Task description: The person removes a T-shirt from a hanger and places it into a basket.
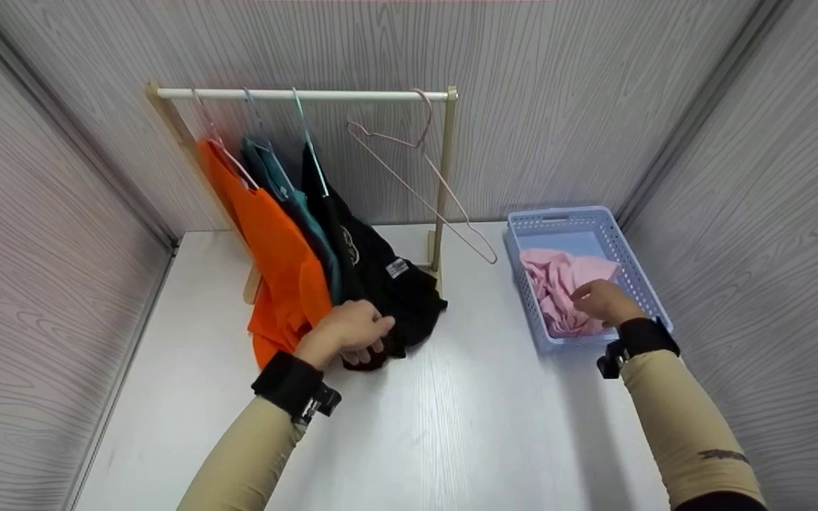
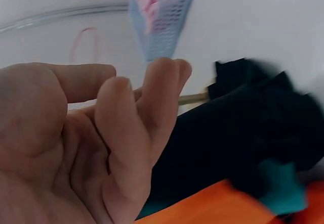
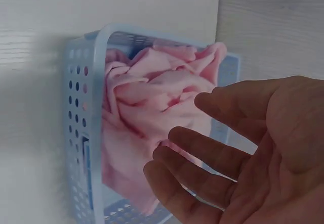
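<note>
rack (image 1: pixel 444 177) left, 3 garments (image 1: pixel 309 241) hanging | basket (image 1: pixel 636 270) right | cloth (image 1: pixel 558 284) in basket

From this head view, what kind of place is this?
Likely a staged laundry-hanging booth, not a home: a small garment rack with shirts on hangers, a blue basket holding pink cloth, all on a white table walled by grey panels.

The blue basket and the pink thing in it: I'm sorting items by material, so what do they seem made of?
The blue basket looks like moulded plastic with a matte finish; its walls show regular punched holes. The pink garment looks like soft, matte knit fabric, going by its crumpled folds; which fibre cannot be told.
</note>
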